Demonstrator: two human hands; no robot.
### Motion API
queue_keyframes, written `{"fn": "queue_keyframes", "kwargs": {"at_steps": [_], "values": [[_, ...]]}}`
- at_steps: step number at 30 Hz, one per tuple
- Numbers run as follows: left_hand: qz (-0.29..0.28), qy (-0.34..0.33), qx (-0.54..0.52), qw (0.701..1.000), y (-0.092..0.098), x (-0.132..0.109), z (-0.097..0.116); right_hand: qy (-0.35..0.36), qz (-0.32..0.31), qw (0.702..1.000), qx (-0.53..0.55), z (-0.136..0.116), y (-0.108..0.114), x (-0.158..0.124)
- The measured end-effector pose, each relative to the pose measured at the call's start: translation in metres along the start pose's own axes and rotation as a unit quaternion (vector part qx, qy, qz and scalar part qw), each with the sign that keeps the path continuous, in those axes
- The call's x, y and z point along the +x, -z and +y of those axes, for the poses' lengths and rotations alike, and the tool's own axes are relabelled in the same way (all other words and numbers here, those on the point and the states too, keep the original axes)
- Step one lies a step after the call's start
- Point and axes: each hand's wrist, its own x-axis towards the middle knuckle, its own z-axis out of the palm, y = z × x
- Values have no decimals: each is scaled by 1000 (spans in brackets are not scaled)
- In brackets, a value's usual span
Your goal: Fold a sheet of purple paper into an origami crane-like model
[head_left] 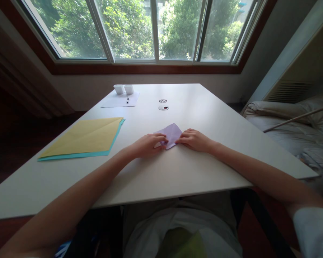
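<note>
A small folded sheet of pale purple paper point(173, 133) is lying on the white, smooth-topped counter point(199, 172), close to its near edge and between the person's two hands. The left hand point(154, 143) is curving half open over the left side of the paper, its fingertips resting on the surface and its thumb sitting lower, with a narrow gap between; whether it is pinching the paper or merely pressing it, one cannot tell at this distance. The right hand point(192, 139) is bringing its fingers together at the right corner, nearly closed, and is gripping the edge of the paper there. Both forearms are reaching in over the near edge of the counter.

To the left, a large yellow paper sheet point(83, 134) is overlying a turquoise paper sheet point(104, 153), which is showing along the near and right edges. Farther back, a white paper sheet point(110, 102) is carrying a short dark pen point(127, 100); two small white box-shaped objects point(129, 89) are standing side by side at its far end. Two round metallic fittings point(163, 107) are sitting in the counter beyond the purple paper. Behind, a sliding window with a brown frame point(148, 69) is showing green trees point(126, 28).
</note>
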Motion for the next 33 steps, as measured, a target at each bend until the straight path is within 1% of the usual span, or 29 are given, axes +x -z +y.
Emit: {"fn": "queue_keyframes", "kwargs": {"at_steps": [1,2,4,5,7,10,12,14,16,18,19,21,22,23,24,26,28,30,32,33], "values": [[15,6,-21,1000,-1,0,-2,3,2,1000,-12,0,1,0],[43,25,-35,998,-3,0,-5,4,5,1000,-24,-1,1,-1],[107,94,-55,988,-5,2,-7,-4,18,999,-42,-2,3,-1],[127,132,-69,981,-5,3,-7,-14,29,998,-45,-3,3,-1],[129,193,-118,966,-5,6,-4,-34,54,997,-38,-6,5,0],[111,231,-242,936,-4,10,3,-53,86,995,-2,-15,8,3],[127,238,-336,903,-5,14,8,-58,103,992,32,-23,11,5],[160,231,-421,862,-5,17,14,-59,110,989,76,-31,14,8],[198,227,-482,823,-5,18,17,-60,109,985,116,-36,18,10],[229,244,-528,780,-2,19,18,-71,123,982,128,-36,23,12],[240,260,-551,756,-1,19,17,-84,140,979,122,-35,25,13],[240,286,-597,711,2,19,15,-128,183,970,98,-29,27,13],[234,292,-614,695,3,19,14,-155,201,963,88,-25,27,13],[228,293,-626,686,5,18,13,-180,209,957,86,-21,27,13],[223,289,-633,683,6,18,13,-200,206,953,94,-18,26,12],[220,279,-636,685,7,18,14,-234,176,946,139,-14,27,11],[211,270,-633,694,7,18,18,-259,125,936,201,-12,29,11],[187,262,-627,709,6,19,22,-273,65,923,265,-11,33,12],[150,253,-617,730,3,19,26,-278,-1,896,346,-11,37,13],[131,246,-612,740,2,19,28,-283,-29,874,393,-11,39,14]]}}
